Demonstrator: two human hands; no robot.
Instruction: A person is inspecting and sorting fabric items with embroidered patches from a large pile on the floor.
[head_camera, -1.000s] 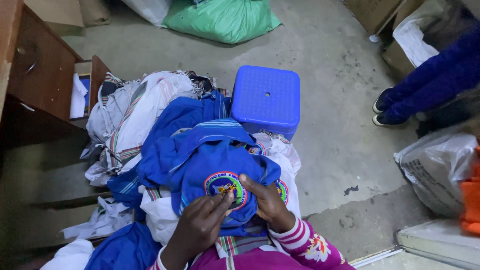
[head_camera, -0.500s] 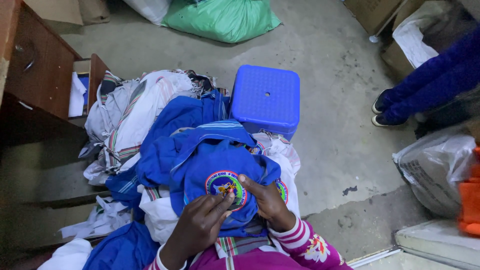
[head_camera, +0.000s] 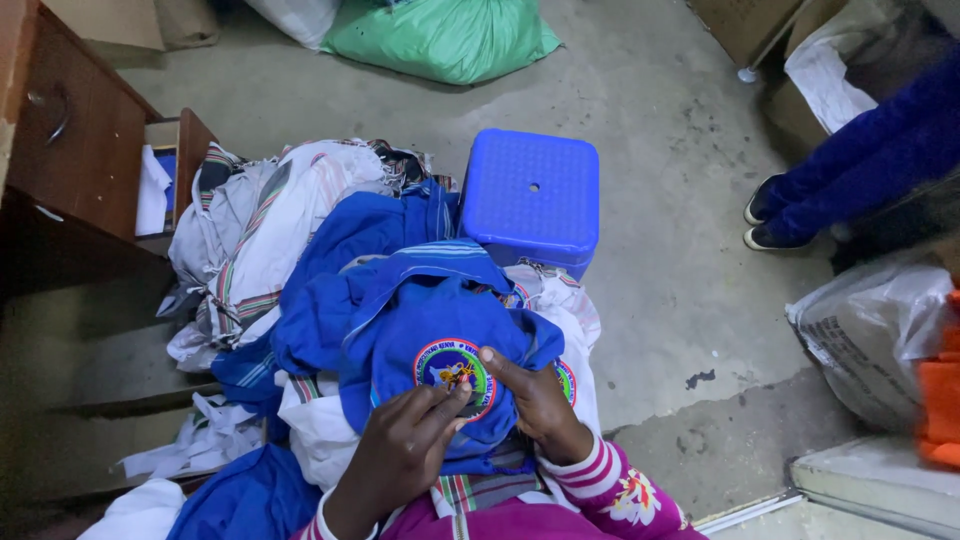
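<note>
One head-worn camera looks steeply down, close over the lap and floor (head_camera: 650, 330)

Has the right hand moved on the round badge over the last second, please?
No. The right hand still rests at the right edge of the round badge, the same way below the blue stool as before.

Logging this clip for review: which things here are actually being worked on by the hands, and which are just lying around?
In hand:
left hand
right hand
blue garment
round embroidered badge

Lying about:
blue plastic stool
white and striped clothes pile
green sack
wooden cabinet
another person's legs
</note>
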